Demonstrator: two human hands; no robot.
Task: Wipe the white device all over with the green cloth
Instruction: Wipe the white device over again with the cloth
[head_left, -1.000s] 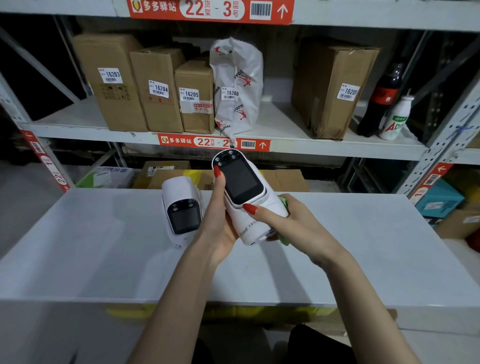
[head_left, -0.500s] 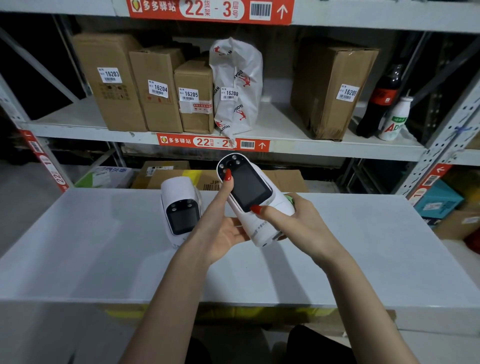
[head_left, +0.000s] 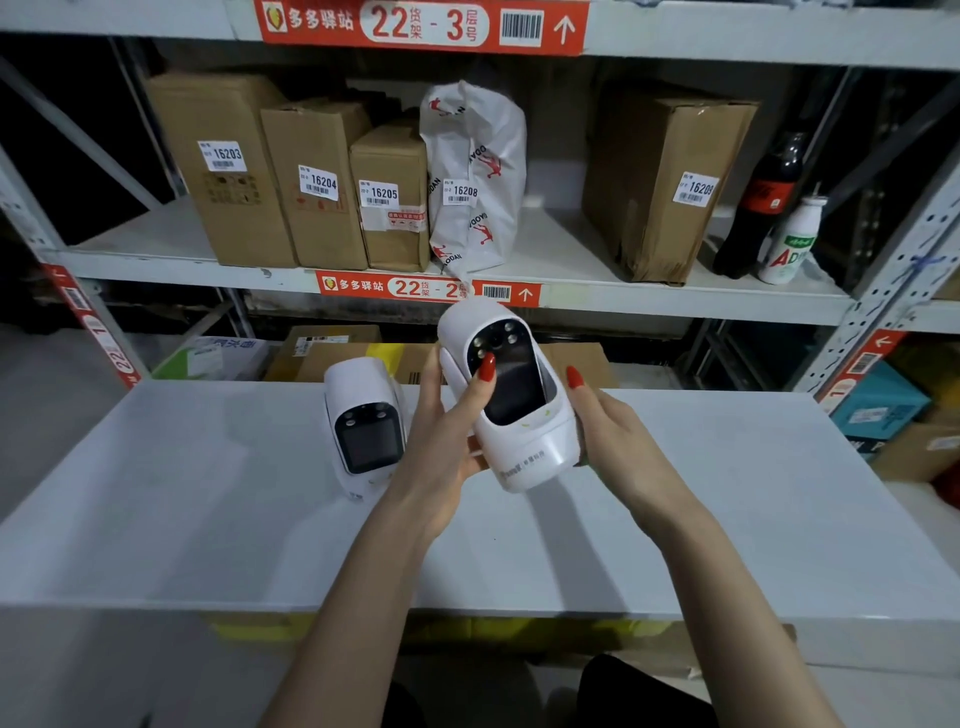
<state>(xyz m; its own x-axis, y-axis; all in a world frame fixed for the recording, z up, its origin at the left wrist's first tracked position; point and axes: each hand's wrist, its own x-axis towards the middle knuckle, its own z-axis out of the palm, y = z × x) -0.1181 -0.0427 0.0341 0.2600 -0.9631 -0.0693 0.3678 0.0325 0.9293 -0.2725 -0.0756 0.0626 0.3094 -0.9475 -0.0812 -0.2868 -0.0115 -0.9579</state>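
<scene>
I hold a white device (head_left: 524, 452) with a dark screen above the white table (head_left: 208, 519), its lens end pointing away from me. My left hand (head_left: 441, 447) grips its left side, thumb laid across the screen. On the device's right side and underside lies my right hand (head_left: 608, 436), thumb up along the edge. The green cloth is hidden behind the device and my right hand. A second white device (head_left: 363, 421) lies on the table just left of my left hand.
Behind the table stands a metal shelf (head_left: 597, 301) with several labelled cardboard boxes (head_left: 228, 166), a white parcel bag (head_left: 478, 176), a dark bottle (head_left: 758, 208) and a white bottle (head_left: 789, 244). More boxes sit below, behind the table's far edge.
The held device has turned and shifted right, so its screen faces me more squarely. My left thumb slid onto the screen. The green cloth, glimpsed under my right hand earlier, is now hidden.
</scene>
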